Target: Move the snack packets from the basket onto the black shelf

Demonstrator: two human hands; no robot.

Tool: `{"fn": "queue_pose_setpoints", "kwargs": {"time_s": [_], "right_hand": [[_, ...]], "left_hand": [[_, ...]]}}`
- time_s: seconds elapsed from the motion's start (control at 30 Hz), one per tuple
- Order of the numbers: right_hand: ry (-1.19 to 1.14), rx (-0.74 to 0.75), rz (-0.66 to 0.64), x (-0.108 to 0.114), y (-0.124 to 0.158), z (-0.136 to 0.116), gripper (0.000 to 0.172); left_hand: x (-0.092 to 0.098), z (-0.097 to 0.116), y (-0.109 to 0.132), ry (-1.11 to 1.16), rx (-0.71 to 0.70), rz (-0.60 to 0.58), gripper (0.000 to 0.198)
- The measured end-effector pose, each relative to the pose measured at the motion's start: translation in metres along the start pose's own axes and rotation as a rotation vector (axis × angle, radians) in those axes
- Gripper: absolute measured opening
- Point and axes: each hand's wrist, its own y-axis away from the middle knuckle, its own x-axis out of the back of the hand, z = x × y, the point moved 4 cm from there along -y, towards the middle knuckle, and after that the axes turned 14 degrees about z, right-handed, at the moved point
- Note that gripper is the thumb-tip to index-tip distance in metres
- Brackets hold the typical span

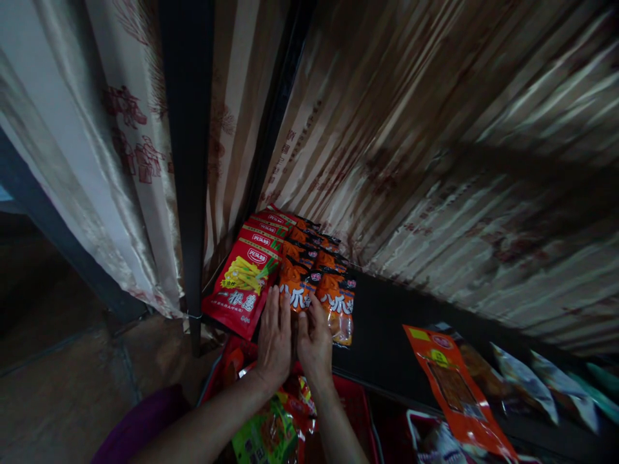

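Note:
My left hand (pixel 275 338) lies with straight fingers along the left side of the front orange snack packet (pixel 296 287), next to the red snack packets (pixel 246 277). My right hand (pixel 315 345) is at the lower right of that orange packet, thumb and fingers apart, its fingertips near the gap to a second orange packet (pixel 337 306). Both hands touch or nearly touch the middle packet, whose lower end they partly cover. Several red and orange packets stand in overlapping rows, leaning back on the dark shelf.
A red crate (pixel 353 399) with bagged snacks, including a green packet (pixel 267 432), is below my hands. Pale printed curtains (pixel 387 161) hang behind the dark shelf (pixel 382 322). A dark post (pixel 188 161) rises at left. An orange packet (pixel 452 380) and other bags lie at right.

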Motion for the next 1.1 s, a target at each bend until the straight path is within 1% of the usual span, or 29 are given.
{"fn": "queue_pose_setpoints", "kwargs": {"time_s": [0.13, 0.3, 0.37, 0.5, 0.57, 0.8, 0.93, 1.1], "right_hand": [[0.014, 0.038, -0.002, -0.002, 0.005, -0.004, 0.052], [0.045, 0.001, 0.016, -0.001, 0.013, -0.002, 0.06], [0.036, -0.034, -0.011, -0.002, 0.017, -0.001, 0.063], [-0.033, -0.134, -0.118, -0.007, 0.026, 0.001, 0.067], [-0.053, -0.16, -0.132, -0.007, 0.028, 0.001, 0.069], [-0.07, -0.159, -0.077, -0.008, 0.026, -0.008, 0.076], [-0.095, -0.189, -0.093, -0.014, 0.024, -0.009, 0.073], [-0.086, -0.156, -0.082, -0.014, 0.023, -0.008, 0.07]], "left_hand": [[0.005, 0.003, -0.001, -0.086, -0.045, -0.024, 0.068], [0.005, 0.001, 0.001, -0.127, -0.049, -0.055, 0.065], [0.005, 0.0, 0.002, -0.128, -0.079, -0.079, 0.064], [0.007, -0.001, 0.002, -0.12, -0.173, -0.137, 0.061], [0.008, 0.0, 0.002, -0.121, -0.198, -0.142, 0.06], [0.004, -0.004, 0.004, -0.119, -0.139, -0.125, 0.062], [0.001, -0.007, 0.006, -0.097, -0.138, -0.148, 0.061], [0.001, -0.005, 0.005, -0.099, -0.126, -0.156, 0.062]]}}
